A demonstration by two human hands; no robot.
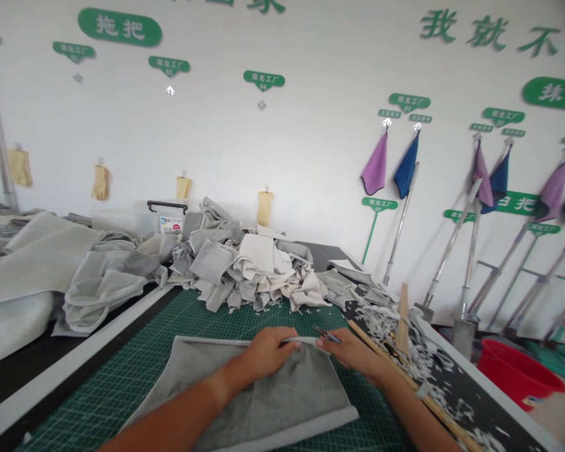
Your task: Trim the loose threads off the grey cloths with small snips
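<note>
A grey fabric piece (pixel 273 395) with pale folded edges lies across the green cutting mat (pixel 108 376). My left hand (pixel 270 351) pinches its far edge between thumb and fingers. Close by on the right, my right hand (pixel 351 351) is closed around small blue-handled snips (pixel 328 336), their dark tips pointing left above the fabric. The right thumb also rests at the same pale edge. Part of the snips is hidden in the fingers. Both forearms cross over the fabric and mat.
Behind the mat rises a heap of grey and white cloth pieces (pixel 258 263). More fabric (pixel 37 251) is piled at left. A wooden strip (pixel 405 389) and cut scraps (pixel 386 326) line the right side. A red bucket (pixel 513 370) stands beyond the table edge.
</note>
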